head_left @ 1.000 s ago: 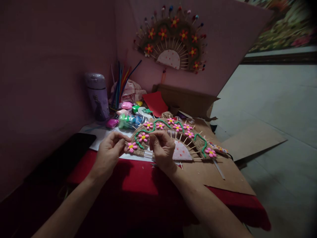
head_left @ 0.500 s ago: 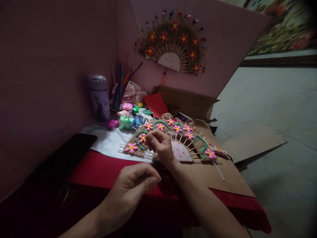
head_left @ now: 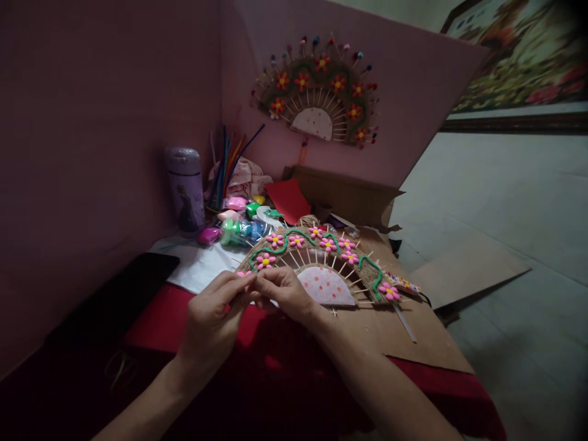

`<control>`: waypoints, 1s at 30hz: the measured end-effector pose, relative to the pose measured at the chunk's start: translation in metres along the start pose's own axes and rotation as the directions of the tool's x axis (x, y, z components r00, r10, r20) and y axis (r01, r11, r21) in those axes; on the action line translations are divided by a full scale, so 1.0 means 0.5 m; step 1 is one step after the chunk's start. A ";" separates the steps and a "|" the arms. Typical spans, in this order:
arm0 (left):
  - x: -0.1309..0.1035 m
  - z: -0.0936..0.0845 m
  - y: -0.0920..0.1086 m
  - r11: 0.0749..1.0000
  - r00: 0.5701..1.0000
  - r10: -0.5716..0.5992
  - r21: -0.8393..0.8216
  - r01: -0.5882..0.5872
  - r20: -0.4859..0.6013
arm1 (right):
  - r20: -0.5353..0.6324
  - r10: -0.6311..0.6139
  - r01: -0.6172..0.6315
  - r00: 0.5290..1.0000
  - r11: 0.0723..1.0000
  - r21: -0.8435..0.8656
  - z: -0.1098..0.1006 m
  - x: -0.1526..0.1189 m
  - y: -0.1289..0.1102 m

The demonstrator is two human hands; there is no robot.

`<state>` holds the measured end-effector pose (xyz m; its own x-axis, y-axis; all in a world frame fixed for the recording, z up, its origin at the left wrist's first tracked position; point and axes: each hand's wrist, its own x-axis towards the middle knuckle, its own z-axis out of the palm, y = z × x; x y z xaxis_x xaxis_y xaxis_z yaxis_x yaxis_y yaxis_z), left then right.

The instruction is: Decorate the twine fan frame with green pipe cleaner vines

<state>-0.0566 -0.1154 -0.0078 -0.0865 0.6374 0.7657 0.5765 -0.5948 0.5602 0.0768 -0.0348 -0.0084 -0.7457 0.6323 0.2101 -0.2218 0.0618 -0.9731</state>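
Note:
My left hand (head_left: 218, 309) and my right hand (head_left: 285, 291) meet fingertip to fingertip just in front of a half-round twine fan (head_left: 307, 245). Both are closed in a pinch; whatever lies between the fingers is too small or hidden to make out. The fan rests on the table, with thin sticks, pink flowers (head_left: 351, 257) with yellow centres, a wavy green strip (head_left: 298, 233) and a white half-circle with red dots (head_left: 326, 286). My hands cover its lower left corner.
Bagged coloured clay (head_left: 241, 229), a purple bottle (head_left: 185, 190) and pipe cleaners (head_left: 227, 162) stand at the back left. Cardboard (head_left: 404, 334) lies on the red cloth (head_left: 156, 318). A similar fan (head_left: 316, 92) hangs on the pink wall. A dark flat object (head_left: 124, 288) lies left.
My left hand has risen forward and my right hand has come down slightly left, so their fingertips now meet. The camera view has tilted up a little.

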 end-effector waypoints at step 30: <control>0.031 -0.003 0.004 0.689 0.780 -0.598 -0.379 0.617 0.182 | -0.253 -0.326 0.249 0.911 0.923 -0.293 0.023 -0.010 -0.004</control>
<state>-0.0579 -0.1076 0.0056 -0.2644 0.9424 0.2047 0.0357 -0.2025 0.9786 0.0735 -0.0470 -0.0066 -0.4478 0.7513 0.4848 -0.2067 0.4405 -0.8736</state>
